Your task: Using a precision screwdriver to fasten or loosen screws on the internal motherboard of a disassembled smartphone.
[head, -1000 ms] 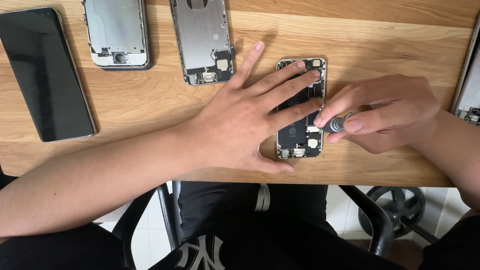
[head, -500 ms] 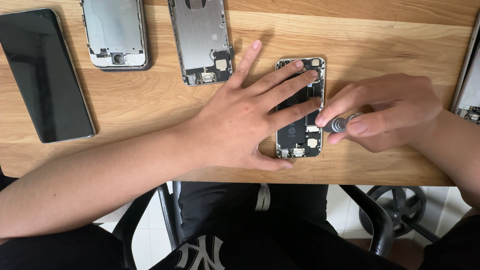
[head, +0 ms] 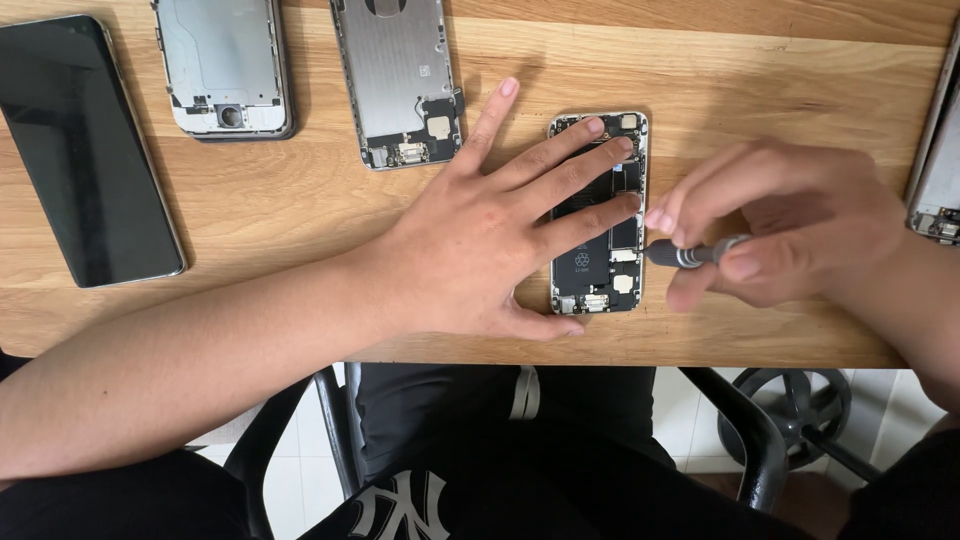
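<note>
An opened phone point(head: 610, 270) with its battery and small parts showing lies near the front edge of the wooden table point(head: 300, 200). My left hand point(head: 490, 235) lies flat with spread fingers, three fingertips pressing on the phone's upper half and the thumb beside its lower left corner. My right hand point(head: 790, 225) holds a small grey screwdriver point(head: 695, 253) between thumb and fingers. The tool's tip points left and meets the phone's right edge.
Two bare metal phone housings point(head: 228, 68) point(head: 400, 80) lie at the back of the table, and a dark phone screen point(head: 85, 150) sits at the far left. Another opened device point(head: 938, 150) shows at the right edge. Black chair arms point(head: 745, 430) are below.
My right hand with the screwdriver has shifted slightly; the tool sits a little further right against the phone's edge. My left hand stays pressed on the phone.
</note>
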